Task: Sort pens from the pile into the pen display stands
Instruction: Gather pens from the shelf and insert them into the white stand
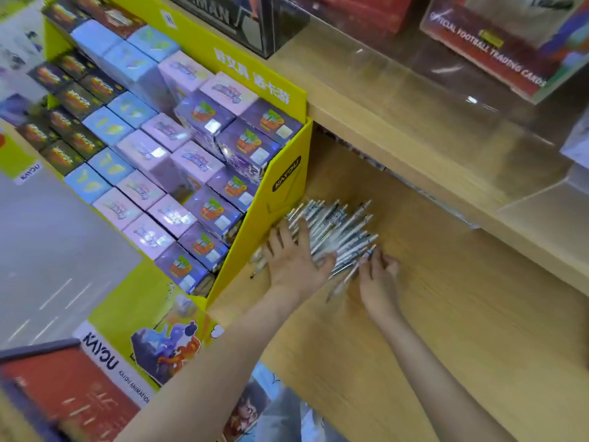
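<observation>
Head view, looking down. Found the pens (pixel 338 231) heaped on the wooden shelf (pixel 446 298), with the heap's left side touching the side wall of a yellow stand (pixel 280 199). Saw the left hand (pixel 296 256) laid flat on the heap's left part, fingers straight and spread, thumb pointing right across the barrels. Saw the right hand (pixel 377 279) at the heap's near right edge, fingertips bent down onto the pen ends; could not tell whether gripping a pen or only touching. Noted a loose pen (pixel 342 283) just beside that hand's thumb, slanting away from the heap. Saw the yellow stand filled with tiers of small boxes (pixel 165 173) in black, blue, pink and purple. Saw an upper shelf (pixel 414 132) above the heap, carrying a red card box (pixel 497 59) behind clear plastic. Looked blurred throughout.
</observation>
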